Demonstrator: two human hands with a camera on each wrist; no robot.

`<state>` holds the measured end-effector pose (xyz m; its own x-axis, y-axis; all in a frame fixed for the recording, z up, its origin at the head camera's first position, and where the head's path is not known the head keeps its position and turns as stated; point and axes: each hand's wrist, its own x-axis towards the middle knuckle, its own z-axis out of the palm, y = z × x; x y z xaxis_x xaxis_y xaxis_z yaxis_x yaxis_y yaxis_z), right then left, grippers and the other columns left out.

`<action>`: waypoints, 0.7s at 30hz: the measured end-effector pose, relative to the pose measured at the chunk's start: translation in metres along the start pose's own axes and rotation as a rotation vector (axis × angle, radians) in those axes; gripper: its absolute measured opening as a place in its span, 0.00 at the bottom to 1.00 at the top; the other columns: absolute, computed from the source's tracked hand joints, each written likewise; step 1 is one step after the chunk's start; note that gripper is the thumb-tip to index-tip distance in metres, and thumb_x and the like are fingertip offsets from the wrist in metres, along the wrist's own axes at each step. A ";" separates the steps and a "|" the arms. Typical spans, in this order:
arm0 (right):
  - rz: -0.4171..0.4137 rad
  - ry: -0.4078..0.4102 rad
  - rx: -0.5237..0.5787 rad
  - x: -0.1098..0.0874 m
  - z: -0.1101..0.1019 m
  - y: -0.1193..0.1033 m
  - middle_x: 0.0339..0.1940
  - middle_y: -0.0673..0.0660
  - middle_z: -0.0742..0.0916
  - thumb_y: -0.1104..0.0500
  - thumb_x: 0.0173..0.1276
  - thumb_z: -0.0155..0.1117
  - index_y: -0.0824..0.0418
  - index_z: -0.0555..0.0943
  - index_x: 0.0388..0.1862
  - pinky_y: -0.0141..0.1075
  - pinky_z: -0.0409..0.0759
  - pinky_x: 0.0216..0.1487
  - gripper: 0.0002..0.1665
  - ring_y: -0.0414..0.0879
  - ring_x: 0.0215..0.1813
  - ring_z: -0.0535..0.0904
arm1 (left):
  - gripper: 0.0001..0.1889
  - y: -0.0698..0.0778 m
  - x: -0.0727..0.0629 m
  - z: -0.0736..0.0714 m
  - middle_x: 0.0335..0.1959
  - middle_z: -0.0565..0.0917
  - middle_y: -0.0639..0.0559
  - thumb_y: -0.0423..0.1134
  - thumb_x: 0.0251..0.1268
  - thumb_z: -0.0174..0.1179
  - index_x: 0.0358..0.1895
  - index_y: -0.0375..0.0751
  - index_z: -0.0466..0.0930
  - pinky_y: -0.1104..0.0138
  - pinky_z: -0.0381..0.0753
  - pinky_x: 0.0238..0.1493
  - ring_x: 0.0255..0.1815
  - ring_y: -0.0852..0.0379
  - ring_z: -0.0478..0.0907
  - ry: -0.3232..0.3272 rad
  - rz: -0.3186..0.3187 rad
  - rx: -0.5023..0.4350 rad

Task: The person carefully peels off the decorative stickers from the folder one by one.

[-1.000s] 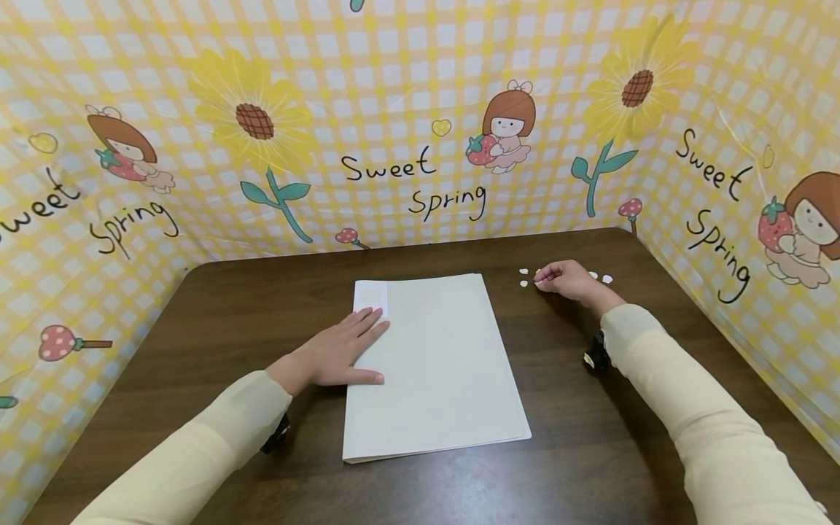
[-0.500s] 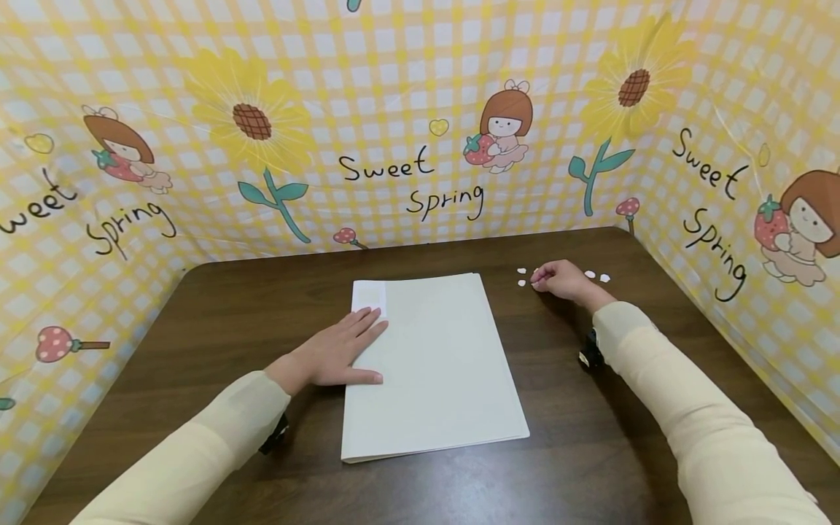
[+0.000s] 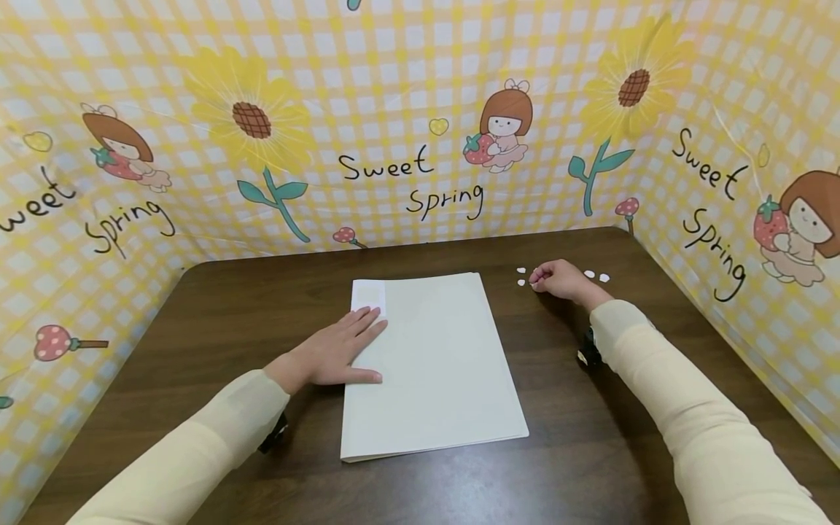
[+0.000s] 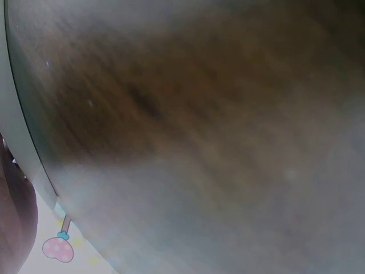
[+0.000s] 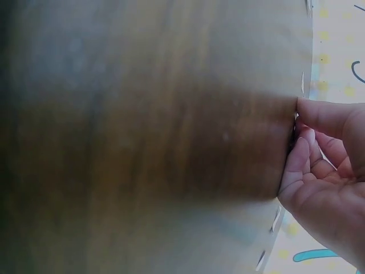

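A large white folder (image 3: 440, 357) lies on the brown table, with a small pale label (image 3: 370, 293) at its upper left corner. My left hand (image 3: 335, 348) rests flat on the folder's left side, fingers and thumb spread; the left wrist view catches only a dark bit of this hand (image 4: 17, 217). Beyond the folder at the back right, my right hand (image 3: 561, 279) is down at the tabletop, its fingertips pinching at a small white piece (image 3: 533, 284). In the right wrist view the right hand (image 5: 325, 154) has curled fingers, its tips low against the wood.
Several more small white pieces lie around the right hand, some to its left (image 3: 521, 270) and some to its right (image 3: 604, 278). The wooden table (image 3: 256, 299) is enclosed at the back and sides by a yellow checked cloth (image 3: 394, 87).
The right hand stays at the small white pieces, only shifting slightly left along with the whole view. The left hand keeps its place on the folder.
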<state>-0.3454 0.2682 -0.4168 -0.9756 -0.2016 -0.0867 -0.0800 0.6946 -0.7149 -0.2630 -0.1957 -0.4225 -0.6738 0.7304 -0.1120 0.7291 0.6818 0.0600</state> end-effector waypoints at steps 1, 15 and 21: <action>-0.002 0.001 -0.001 0.000 0.000 0.000 0.38 0.60 0.82 0.68 0.67 0.61 0.71 0.80 0.42 0.40 0.69 0.43 0.07 0.52 0.40 0.72 | 0.55 0.000 0.000 0.000 0.79 0.44 0.43 0.80 0.58 0.39 0.79 0.43 0.45 0.52 0.47 0.73 0.78 0.45 0.38 -0.001 -0.001 0.000; -0.008 -0.015 0.051 -0.001 0.000 -0.001 0.34 0.58 0.81 0.66 0.69 0.61 0.73 0.78 0.45 0.37 0.70 0.40 0.10 0.48 0.36 0.71 | 0.54 -0.002 0.000 0.002 0.79 0.44 0.42 0.78 0.59 0.41 0.79 0.43 0.45 0.52 0.48 0.72 0.78 0.45 0.38 0.015 0.010 0.000; 0.011 -0.033 0.091 0.000 -0.003 0.003 0.35 0.58 0.81 0.67 0.68 0.62 0.73 0.77 0.47 0.37 0.72 0.41 0.12 0.48 0.38 0.72 | 0.53 -0.001 0.000 0.002 0.79 0.44 0.42 0.77 0.60 0.42 0.78 0.42 0.46 0.52 0.48 0.72 0.78 0.45 0.38 0.019 0.013 -0.008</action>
<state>-0.3465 0.2718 -0.4168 -0.9689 -0.2179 -0.1169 -0.0486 0.6313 -0.7740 -0.2638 -0.1965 -0.4247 -0.6661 0.7401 -0.0924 0.7372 0.6722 0.0694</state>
